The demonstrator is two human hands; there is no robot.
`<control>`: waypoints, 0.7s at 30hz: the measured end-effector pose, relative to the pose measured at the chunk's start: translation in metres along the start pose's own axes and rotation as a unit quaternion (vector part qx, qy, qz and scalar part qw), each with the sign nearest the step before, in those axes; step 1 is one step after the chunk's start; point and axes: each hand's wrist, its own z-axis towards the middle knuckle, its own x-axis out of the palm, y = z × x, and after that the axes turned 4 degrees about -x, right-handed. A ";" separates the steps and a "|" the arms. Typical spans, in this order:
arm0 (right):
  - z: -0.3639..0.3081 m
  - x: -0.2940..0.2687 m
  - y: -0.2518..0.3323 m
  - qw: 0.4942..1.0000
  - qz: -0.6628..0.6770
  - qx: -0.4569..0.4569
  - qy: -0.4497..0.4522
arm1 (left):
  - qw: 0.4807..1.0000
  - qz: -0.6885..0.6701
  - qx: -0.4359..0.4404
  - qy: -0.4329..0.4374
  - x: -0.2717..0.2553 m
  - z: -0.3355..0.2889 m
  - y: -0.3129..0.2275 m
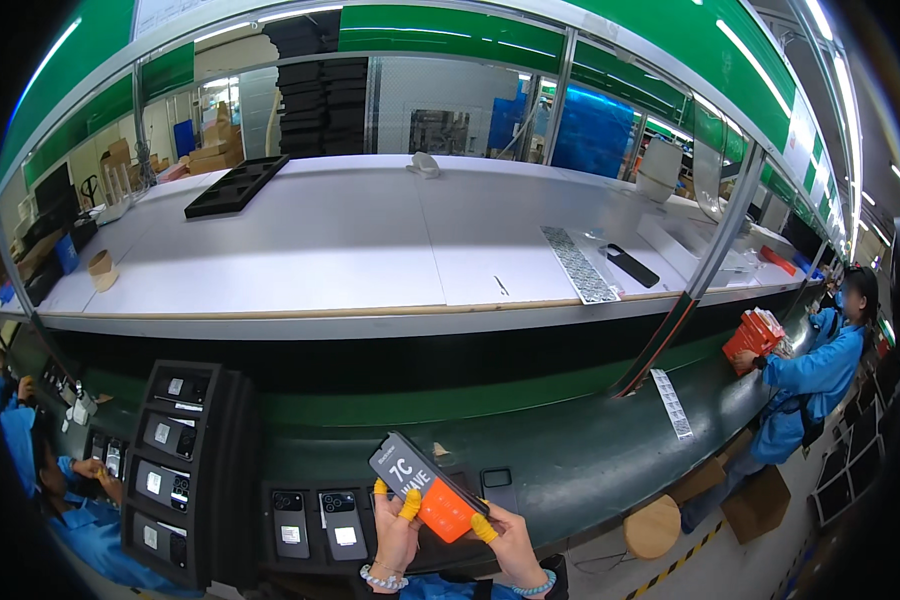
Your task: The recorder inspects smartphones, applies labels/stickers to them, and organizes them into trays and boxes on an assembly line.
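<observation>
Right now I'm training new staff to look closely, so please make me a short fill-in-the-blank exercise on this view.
1. The left hand and right hand together hold a phone whose lower part is bright ____ in colour.
2. The finger covers on both hands are ____ in colour.
3. The black tray stack stands to the ____ of both hands.
4. The co-worker at right wears a ____ top.

Missing words: orange; yellow; left; blue.

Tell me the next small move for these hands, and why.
Probably turn the phone-shaped item over: the left hand and right hand grip it with its dark-and-orange printed face showing, whereas the two phones lying to its left show their camera sides.
</observation>
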 end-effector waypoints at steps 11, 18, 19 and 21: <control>0.005 0.002 -0.019 0.996 0.068 -0.006 -0.065 | 0.983 0.149 0.100 -0.022 0.003 -0.013 -0.006; 0.002 0.001 0.004 0.982 0.167 0.020 0.083 | 0.988 0.084 0.115 -0.067 0.015 -0.016 -0.018; 0.002 0.004 0.011 0.942 0.285 0.027 0.178 | 0.992 0.027 0.095 -0.082 0.015 -0.016 -0.019; 0.004 0.003 0.005 0.924 0.312 0.031 0.219 | 0.992 0.013 0.083 -0.094 0.016 -0.014 -0.019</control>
